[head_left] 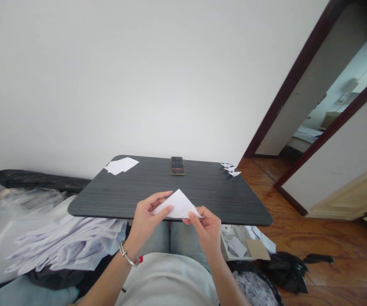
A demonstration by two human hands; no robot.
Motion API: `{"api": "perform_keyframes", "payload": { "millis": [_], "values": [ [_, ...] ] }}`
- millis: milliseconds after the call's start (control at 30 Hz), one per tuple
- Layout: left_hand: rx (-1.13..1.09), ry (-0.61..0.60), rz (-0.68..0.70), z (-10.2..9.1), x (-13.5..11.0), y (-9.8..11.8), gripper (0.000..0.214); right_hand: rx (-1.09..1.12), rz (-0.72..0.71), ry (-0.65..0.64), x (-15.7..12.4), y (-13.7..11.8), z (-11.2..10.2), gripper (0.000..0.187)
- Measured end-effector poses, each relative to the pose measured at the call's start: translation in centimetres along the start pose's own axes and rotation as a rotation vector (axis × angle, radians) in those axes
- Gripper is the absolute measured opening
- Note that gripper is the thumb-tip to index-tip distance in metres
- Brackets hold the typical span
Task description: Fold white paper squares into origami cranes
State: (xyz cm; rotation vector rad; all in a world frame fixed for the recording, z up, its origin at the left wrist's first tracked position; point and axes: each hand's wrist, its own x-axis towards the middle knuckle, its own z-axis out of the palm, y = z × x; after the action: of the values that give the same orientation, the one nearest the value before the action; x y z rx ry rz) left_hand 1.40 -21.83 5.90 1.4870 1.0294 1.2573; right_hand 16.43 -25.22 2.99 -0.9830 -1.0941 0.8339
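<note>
1. A white paper triangle (178,205) is being held up over the near edge of a dark table (132,191).
2. Its left side is being pinched by the left hand (146,219), and the fingers (157,199) are being pressed close on the paper.
3. Its right tip is being pinched by the right hand (204,229), and the thumb (194,217) is being kept tight on it.
4. A phone (177,165) is being left lying flat near the far table edge.
</note>
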Motion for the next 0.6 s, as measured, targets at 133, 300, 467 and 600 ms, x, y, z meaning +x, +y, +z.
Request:
{"api": "perform_keyframes", "payload": {
  "millis": [133, 300, 467, 600],
  "values": [
    [0.003, -0.012, 0.016, -0.06, 0.10, 0.55, 0.029, -0.016, -0.015, -0.006, -0.05, 0.04, 0.05, 0.028],
    [-0.014, 0.034, 0.010, 0.29, -0.10, 0.56, 0.029, 0.041, 0.037, 0.020, -0.02, -0.24, 0.24, 0.021],
    [-0.032, 0.036, 0.005, 0.35, -0.08, 0.38, 0.028, 0.178, 0.090, 0.029, 0.29, -0.26, 0.32, 0.029],
    [-0.029, 0.037, 0.003, 0.35, -0.01, 0.32, 0.029, 0.134, 0.162, -0.008, 0.61, -0.02, 0.03, 0.020]
  ]
}}
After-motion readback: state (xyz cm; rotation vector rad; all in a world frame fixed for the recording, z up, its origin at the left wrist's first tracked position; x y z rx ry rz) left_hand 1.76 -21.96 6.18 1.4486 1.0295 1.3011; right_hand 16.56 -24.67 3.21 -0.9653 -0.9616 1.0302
